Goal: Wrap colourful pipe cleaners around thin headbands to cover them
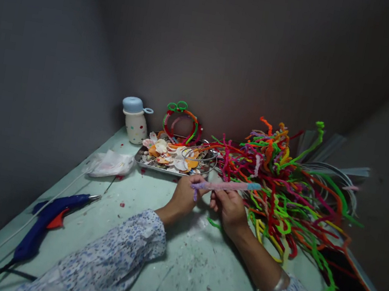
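Observation:
A narrow band wrapped in fuzzy pipe cleaner (227, 186), lilac at the left, pink along the middle and light blue at the right tip, lies across both my hands above the table. My left hand (186, 194) is closed around its lilac end, where a short lilac piece dangles. My right hand (231, 209) grips the band from below near its middle, thumb and fingers pinched together. Just beyond my hands stands a metal tray (161, 170) with white and orange petal-like pieces (180, 157). A green pipe cleaner piece (214, 223) lies beneath my right hand.
A tangled heap of coloured pipe cleaners (278, 178) covers the right side, with clear sticks (323, 146) behind. Wrapped headbands (196, 131) stand at the tray's back. To the left are a lidded bottle (136, 124), a white packet (112, 164) and a blue glue gun (39, 229) with a cord.

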Demonstrator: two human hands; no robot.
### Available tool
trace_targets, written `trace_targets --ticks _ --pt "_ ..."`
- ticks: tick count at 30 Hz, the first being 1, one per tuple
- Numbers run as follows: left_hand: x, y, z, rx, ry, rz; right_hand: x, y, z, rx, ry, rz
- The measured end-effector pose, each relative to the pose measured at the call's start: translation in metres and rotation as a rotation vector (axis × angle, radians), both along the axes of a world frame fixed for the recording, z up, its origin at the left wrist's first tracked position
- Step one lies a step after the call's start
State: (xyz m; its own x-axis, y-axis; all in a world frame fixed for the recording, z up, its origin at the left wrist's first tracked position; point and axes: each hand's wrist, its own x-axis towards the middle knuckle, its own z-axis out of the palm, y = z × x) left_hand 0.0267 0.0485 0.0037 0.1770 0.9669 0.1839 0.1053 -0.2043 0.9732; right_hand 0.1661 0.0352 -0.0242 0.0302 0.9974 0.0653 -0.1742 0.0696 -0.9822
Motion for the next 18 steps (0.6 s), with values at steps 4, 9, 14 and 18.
trace_targets --ticks 4,9,14,18 --pt "0.0013 -0.0005 0.0021 -0.046 -0.057 0.001 -0.0019 -0.0034 0.0029 -0.006 -0.029 0.011" --pt "0.0029 -0.0022 0.0035 -0.091 -0.119 -0.019 -0.0014 -0.0041 0.0045 -0.007 -0.033 0.013" --pt "0.0041 -0.002 0.0 -0.132 -0.152 -0.017 -0.0002 -0.0021 0.0039 0.032 -0.023 -0.002" --pt "0.0044 0.0004 -0.0026 -0.122 -0.143 0.019 -0.0019 -0.0036 0.0042 0.002 -0.019 0.014"
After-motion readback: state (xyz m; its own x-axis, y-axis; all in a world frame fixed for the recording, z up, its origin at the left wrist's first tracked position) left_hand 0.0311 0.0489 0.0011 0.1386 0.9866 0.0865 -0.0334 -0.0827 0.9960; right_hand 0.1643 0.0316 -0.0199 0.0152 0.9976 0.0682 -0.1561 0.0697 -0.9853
